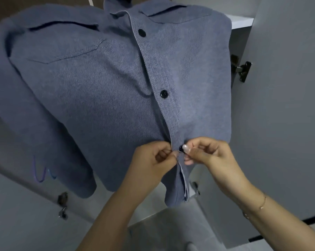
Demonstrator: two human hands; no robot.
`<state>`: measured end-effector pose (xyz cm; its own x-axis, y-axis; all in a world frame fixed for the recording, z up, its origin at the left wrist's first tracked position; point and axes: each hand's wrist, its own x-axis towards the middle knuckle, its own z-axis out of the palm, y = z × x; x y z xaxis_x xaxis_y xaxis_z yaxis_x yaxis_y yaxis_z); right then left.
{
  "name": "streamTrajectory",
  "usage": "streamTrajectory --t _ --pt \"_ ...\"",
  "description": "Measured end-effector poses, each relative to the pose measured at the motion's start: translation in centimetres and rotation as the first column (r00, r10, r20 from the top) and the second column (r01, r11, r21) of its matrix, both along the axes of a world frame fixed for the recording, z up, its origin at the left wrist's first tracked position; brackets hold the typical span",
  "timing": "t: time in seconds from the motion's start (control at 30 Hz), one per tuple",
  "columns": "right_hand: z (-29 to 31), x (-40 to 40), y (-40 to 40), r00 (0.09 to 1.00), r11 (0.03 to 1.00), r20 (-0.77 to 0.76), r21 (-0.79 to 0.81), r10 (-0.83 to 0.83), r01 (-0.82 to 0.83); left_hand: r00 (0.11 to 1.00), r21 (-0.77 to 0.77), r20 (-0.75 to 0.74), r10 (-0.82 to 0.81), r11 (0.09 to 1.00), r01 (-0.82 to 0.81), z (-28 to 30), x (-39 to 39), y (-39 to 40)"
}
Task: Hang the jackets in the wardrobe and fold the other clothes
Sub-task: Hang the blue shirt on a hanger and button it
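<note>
Blue jacket (91, 91) hangs before an open grey wardrobe (283, 109), both hands at its lower front.

Wardrobe: grey door panel at right carrying a dark hinge (242, 68); white shelf (242, 23) behind the jacket's shoulder; second hinge (62, 205) lower left; pale tiled floor (164, 234) below. Jacket fills the view, two dark buttons fastened along the placket. Left hand (153, 158) pinches the placket edge; right hand (205, 151) pinches the third button (181, 148) between thumb and fingertips. A thin bracelet (261, 203) circles the right wrist.
</note>
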<state>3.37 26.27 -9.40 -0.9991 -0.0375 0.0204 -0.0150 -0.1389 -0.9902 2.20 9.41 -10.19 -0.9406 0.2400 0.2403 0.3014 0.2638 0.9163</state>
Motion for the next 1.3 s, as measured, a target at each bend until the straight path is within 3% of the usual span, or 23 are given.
streamTrajectory --t 0.1,0.2,0.27,0.3,0.33,0.37,0.4,0.43,0.57,0.63,0.8,1.03,1.17,1.3 --pt "0.6 -0.7 0.4 0.946 0.976 0.294 -0.204 0.136 -0.077 0.995 -0.071 -0.095 -0.019 0.997 0.012 -0.1 -0.2 -0.5" --pt "0.8 -1.1 0.4 0.869 0.965 0.448 -0.241 0.209 -0.107 0.945 -0.206 -0.326 0.022 0.974 -0.094 -0.4 -0.4 -0.6" --pt "0.4 -1.2 0.0 0.941 0.993 0.325 -0.096 0.095 -0.067 0.918 -0.207 -0.379 0.115 0.957 -0.205 -0.8 -0.5 -0.1" --pt "0.2 -1.1 -0.1 0.988 0.996 0.154 0.089 -0.002 -0.012 0.924 -0.172 -0.339 0.177 0.954 -0.246 -0.9 -0.6 0.2" --pt "0.2 -0.9 -0.1 0.995 0.94 -0.067 0.33 -0.071 0.089 0.941 -0.126 -0.247 0.23 0.956 -0.266 -0.9 -0.7 0.3" --pt "0.4 -0.8 0.1 0.956 0.814 -0.281 0.536 -0.079 0.225 0.957 -0.085 -0.132 0.26 0.959 -0.272 -0.7 -0.8 0.4" --pt "0.8 -0.7 0.3 0.903 0.691 -0.427 0.637 -0.051 0.341 0.961 -0.055 -0.037 0.275 0.959 -0.277 -0.3 -0.9 0.3" --pt "1.4 -0.8 0.6 0.864 0.628 -0.503 0.661 -0.035 0.41 0.956 -0.055 -0.002 0.292 0.955 -0.291 0.1 -1.0 -0.1" --pt "5.3 -1.6 1.3 0.781 0.719 -0.624 0.529 -0.031 0.451 0.916 -0.109 -0.24 0.322 0.929 -0.355 4.1 -1.1 -2.6" --pt "7.8 -2.4 0.8 0.718 0.712 -0.695 0.518 0.027 0.474 0.896 -0.095 -0.349 0.275 0.941 -0.326 7.1 -1.6 -3.6" --pt "13.5 -6.2 -1.6 0.632 0.644 -0.756 0.571 0.171 0.509 0.811 -0.178 -0.558 0.175 0.929 -0.324 13.8 -4.3 -5.3" --pt "20.8 -15.3 -3.5 0.566 0.484 -0.724 0.687 0.395 0.542 0.701 -0.356 -0.705 0.11 0.8 -0.484 22.0 -12.3 -8.4" --pt "24.5 -22.3 -4.1 0.576 0.346 -0.657 0.75 0.487 0.564 0.709 -0.48 -0.699 0.094 0.673 -0.563 25.7 -19.1 -10.4" --pt "27.0 -30.4 -5.7 0.681 0.171 -0.488 0.861 0.547 0.48 0.805 -0.682 -0.561 0.193 0.443 -0.582 28.4 -27.3 -12.7"
